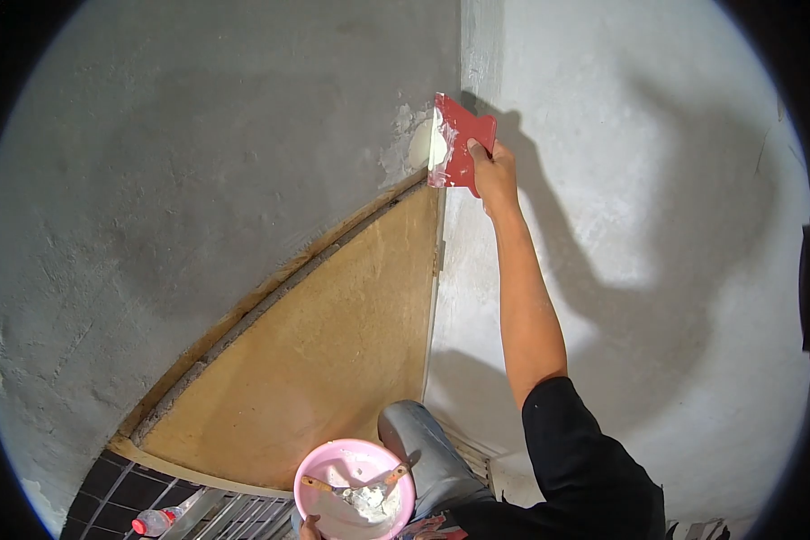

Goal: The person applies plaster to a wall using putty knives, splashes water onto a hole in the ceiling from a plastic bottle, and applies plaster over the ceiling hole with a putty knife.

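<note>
My right hand (495, 171) is closed around a red putty knife (463, 144) with a wide blade. White putty is smeared along the blade's left edge, which lies at the grey wall (270, 117) close to the corner. A pale patch of putty (420, 144) shows on the wall just left of the blade. Low in the view, my left hand (310, 529) grips the near rim of a pink basin (308, 468); most of that hand is out of frame. White putty (369, 504) and two wooden-handled scrapers (394, 474) are in the basin.
A yellowish door panel (333, 315) with a wooden frame lies below the grey wall. To the right stands a whitish wall (657, 297) bearing my shadow. A plastic bottle with a red cap (156, 520) rests near metal rails (229, 515) at the bottom left, beside black tiles (108, 490).
</note>
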Motion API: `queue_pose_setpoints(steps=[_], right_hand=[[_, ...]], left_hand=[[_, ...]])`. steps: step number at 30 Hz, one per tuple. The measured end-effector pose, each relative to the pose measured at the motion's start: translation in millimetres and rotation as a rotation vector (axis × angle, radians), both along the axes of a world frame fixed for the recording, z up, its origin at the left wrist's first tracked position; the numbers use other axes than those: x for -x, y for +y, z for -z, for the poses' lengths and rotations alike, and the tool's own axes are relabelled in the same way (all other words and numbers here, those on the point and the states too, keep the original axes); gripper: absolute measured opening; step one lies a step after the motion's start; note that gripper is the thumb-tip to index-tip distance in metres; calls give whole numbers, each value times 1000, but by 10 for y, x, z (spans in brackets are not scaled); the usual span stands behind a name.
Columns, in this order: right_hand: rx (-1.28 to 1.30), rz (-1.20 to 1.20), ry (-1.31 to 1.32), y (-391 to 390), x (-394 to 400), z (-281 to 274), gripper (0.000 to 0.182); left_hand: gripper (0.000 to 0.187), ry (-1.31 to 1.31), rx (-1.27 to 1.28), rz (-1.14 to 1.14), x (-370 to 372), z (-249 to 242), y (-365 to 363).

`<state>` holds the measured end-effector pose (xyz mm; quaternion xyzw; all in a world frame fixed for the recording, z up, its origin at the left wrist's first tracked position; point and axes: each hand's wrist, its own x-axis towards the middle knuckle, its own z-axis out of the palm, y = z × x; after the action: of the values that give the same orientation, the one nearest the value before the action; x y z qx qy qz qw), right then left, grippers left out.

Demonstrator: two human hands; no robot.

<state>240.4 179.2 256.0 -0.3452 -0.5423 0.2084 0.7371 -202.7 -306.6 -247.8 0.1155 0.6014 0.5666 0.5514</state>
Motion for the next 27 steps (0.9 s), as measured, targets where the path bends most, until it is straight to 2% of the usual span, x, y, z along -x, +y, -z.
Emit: queue_pose_setpoints(steps=[10,13,17,23,27], right_hand=[[-23,-33,-66,-292,199,-6,22],[-46,-2,-76,-349,264,-6,19],[-53,-46,-35,-538,286,-53,19],[-40,76,58,-353,21,-172,18],[-31,101,-9,-63,-33,-119,17]], left_hand=[[52,40,22,-19,-66,-108,2],[54,21,-62,-17,-102,-116,4],[56,-1,2,-1,-56,-118,30],[57,48,18,-39,-113,-141,22],[57,47,-12,-24,-132,-206,16]])
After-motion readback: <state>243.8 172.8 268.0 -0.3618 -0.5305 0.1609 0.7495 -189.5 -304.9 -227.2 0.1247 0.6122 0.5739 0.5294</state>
